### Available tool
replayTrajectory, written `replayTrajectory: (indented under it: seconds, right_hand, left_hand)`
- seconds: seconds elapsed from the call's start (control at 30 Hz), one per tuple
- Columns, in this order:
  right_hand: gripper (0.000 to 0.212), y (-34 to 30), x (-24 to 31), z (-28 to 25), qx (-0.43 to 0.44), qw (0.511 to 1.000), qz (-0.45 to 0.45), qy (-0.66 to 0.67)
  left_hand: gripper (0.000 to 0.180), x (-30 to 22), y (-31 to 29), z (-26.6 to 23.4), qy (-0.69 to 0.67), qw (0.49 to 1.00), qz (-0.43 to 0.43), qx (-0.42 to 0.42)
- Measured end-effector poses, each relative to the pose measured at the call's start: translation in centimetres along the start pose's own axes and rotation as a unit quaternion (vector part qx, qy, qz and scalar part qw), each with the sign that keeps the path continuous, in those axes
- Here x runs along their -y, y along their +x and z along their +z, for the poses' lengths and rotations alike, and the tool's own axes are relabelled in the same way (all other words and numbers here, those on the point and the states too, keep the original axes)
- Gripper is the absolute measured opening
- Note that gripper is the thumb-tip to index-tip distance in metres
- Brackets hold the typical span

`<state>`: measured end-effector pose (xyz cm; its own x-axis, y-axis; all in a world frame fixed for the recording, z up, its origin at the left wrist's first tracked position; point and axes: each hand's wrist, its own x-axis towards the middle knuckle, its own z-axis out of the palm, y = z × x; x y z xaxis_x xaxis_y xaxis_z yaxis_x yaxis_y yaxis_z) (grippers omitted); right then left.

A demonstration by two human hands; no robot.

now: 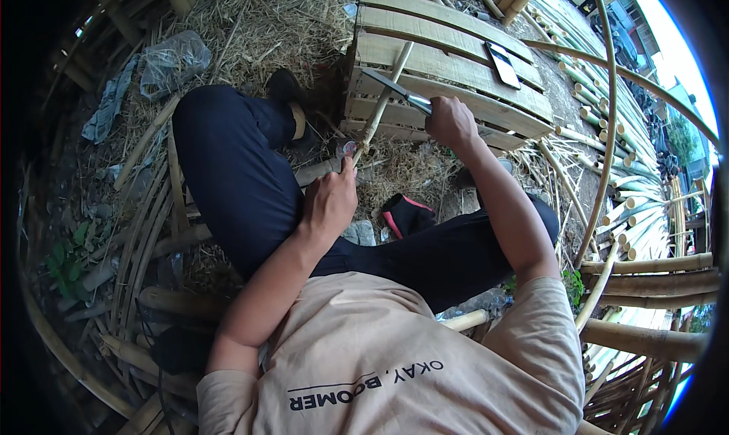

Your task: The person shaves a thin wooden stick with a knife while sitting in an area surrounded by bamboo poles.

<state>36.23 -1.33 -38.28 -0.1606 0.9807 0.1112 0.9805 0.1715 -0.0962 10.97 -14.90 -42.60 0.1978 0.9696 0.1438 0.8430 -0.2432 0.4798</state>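
Note:
My right hand is closed round the handle of a large knife. Its broad metal blade points left and lies across a thin bamboo stick near the pallet's front. The stick slants from the slats down toward my left hand, whose curled fingers close on its near end. That hand's index finger stretches along the stick, and the palm side is hidden. Under the stick's far end stands a slatted wooden pallet.
A phone lies on the pallet's right side. Straw and a clear plastic bag cover the ground at upper left. A black and pink cloth item lies between my legs. Bamboo poles are stacked at right; a curved pole arches beside me.

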Motion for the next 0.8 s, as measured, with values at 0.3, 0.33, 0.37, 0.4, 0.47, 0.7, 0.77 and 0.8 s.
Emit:
replayTrajectory:
  seconds: [0.3,0.33,0.37,0.4,0.47,0.7,0.77,0.8]
  right_hand:
    - [0.018,1.8,-1.5,0.4,0.005,1.0,0.021,0.013]
    - [0.018,1.7,-1.2,0.4,0.003,1.0,0.015,0.025]
    - [0.018,1.4,-0.9,0.6,0.002,0.999,0.009,0.037]
    - [0.019,0.8,-0.4,0.7,0.003,0.999,0.003,0.05]
    - [0.021,0.7,0.0,1.0,0.01,0.999,-0.022,0.038]
    - [0.02,1.3,-2.5,1.6,0.006,1.0,0.019,0.006]
    - [0.019,0.7,-1.0,0.9,-0.012,1.0,-0.004,0.011]
    - [0.019,0.3,-0.2,0.7,-0.007,1.0,-0.012,0.005]
  left_hand:
    - [0.02,0.3,0.0,0.6,0.003,1.0,-0.007,-0.001]
    - [0.02,0.4,0.0,0.6,-0.001,1.0,-0.008,-0.001]
    - [0.02,0.5,0.0,0.6,0.002,1.0,-0.005,-0.003]
    - [0.019,0.6,-0.3,0.5,0.004,1.0,-0.004,-0.003]
    - [0.02,0.7,-0.1,0.4,0.001,1.0,-0.003,-0.002]
    - [0.026,0.5,0.0,1.3,0.02,1.0,0.009,-0.019]
    - [0.026,0.6,-0.1,1.2,0.028,0.999,0.003,-0.014]
    - [0.026,0.4,-0.3,0.8,0.033,0.999,-0.002,-0.01]
